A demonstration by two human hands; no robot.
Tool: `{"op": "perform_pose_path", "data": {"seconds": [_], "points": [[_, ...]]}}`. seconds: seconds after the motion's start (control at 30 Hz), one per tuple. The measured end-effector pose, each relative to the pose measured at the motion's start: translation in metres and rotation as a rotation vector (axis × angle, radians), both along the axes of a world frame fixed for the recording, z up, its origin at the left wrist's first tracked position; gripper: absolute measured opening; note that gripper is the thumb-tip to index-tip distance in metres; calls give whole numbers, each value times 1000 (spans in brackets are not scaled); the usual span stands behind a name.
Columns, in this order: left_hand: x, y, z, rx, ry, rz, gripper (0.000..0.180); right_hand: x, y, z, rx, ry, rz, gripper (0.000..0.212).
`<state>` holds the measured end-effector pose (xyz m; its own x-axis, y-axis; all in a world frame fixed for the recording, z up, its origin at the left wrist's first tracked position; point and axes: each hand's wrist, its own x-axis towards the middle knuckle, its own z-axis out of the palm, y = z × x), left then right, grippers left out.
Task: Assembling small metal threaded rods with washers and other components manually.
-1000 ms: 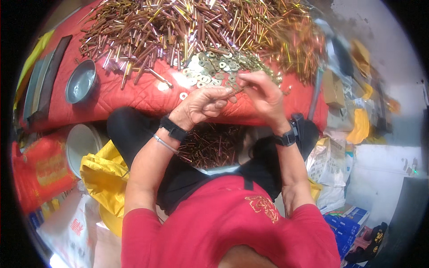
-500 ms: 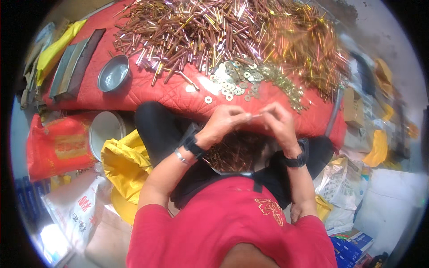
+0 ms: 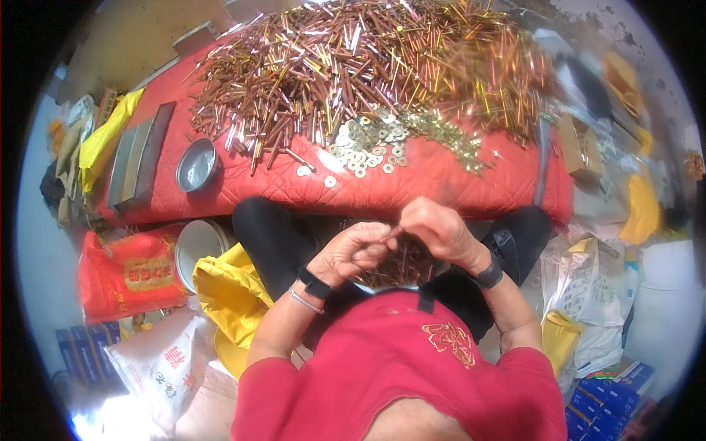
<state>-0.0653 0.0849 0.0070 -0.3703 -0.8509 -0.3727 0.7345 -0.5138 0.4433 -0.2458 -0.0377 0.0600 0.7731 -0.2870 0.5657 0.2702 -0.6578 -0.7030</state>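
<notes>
Over my lap, my left hand (image 3: pixel 354 251) pinches a thin copper-coloured rod (image 3: pixel 395 234), its fingers curled. My right hand (image 3: pixel 441 231) is closed at the rod's other end, knuckles up, and hides much of it. Below both hands, between my knees, a container holds more copper-coloured rods (image 3: pixel 403 270). In front of me, a big heap of such metal rods (image 3: pixel 316 73) covers the red quilted cloth (image 3: pixel 257 182). Flat round washers (image 3: pixel 368 143) lie in a pile at the heap's near edge, beside small brass-coloured pieces (image 3: pixel 452 140).
A metal bowl (image 3: pixel 197 166) stands left on the cloth, near a long grey metal channel (image 3: pixel 140 158). Down at my left are a red sack (image 3: pixel 132 272), a white bucket (image 3: pixel 200 253) and a yellow bag (image 3: pixel 235 294). A cardboard box (image 3: pixel 579 147) and blue boxes (image 3: pixel 607 400) sit at right.
Both hands have come down and nearer to my lap, still together on the rod. My right hand has turned knuckles up and closed more. The whole view has shifted slightly.
</notes>
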Motion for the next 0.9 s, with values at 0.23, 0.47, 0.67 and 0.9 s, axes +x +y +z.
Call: {"op": "perform_pose_path", "data": {"seconds": [0.23, 0.47, 0.67, 0.9], "points": [[-34, -7, 31, -697, -1565, 425, 14, -15, -5, -29, -97, 296, -295, 12], [-33, -16, 28, -110, -827, 343, 16, -2, -8, -27, 53, 59, -344, 27], [-23, -15, 22, -105, -786, 227, 18, -4, -25, -19, 386, 627, -121, 29], [-15, -17, 13, -26, -680, 309, 22, 15, -22, -30, 59, 209, -287, 29]]}}
